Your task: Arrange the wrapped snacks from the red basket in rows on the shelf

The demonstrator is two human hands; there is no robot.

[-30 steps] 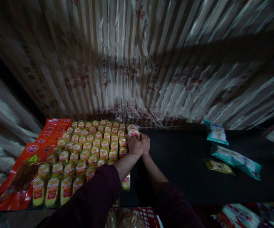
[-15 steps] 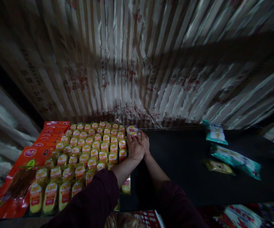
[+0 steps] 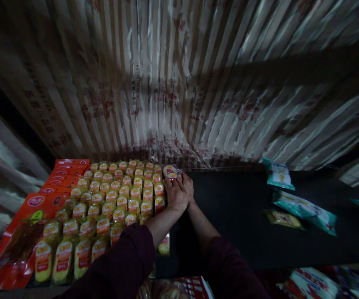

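Observation:
A small wrapped cake (image 3: 170, 171), pale and round on top with a red and white label, stands at the back edge of the black shelf (image 3: 229, 216). My left hand (image 3: 176, 196) has its fingers on the near side of this cake. My right hand (image 3: 188, 187) presses against it from the right, its fingers curled and partly hidden behind the left. Just left of my hands, rows of similar yellow wrapped cakes (image 3: 122, 202) stand close together. My forearms and dark sleeves cover some of the front rows.
Orange snack packets (image 3: 37, 201) lie overlapped at the far left. Right of my hands lie teal and white packets (image 3: 305, 209) and a small yellow packet (image 3: 283, 219). A pleated printed sheet (image 3: 173, 104) hangs behind the shelf. More bagged goods (image 3: 313, 284) show below its front edge.
The view has shifted slightly, so the shelf goods appear a little further left. Both hands stay at the same wrapped cake, which has barely moved.

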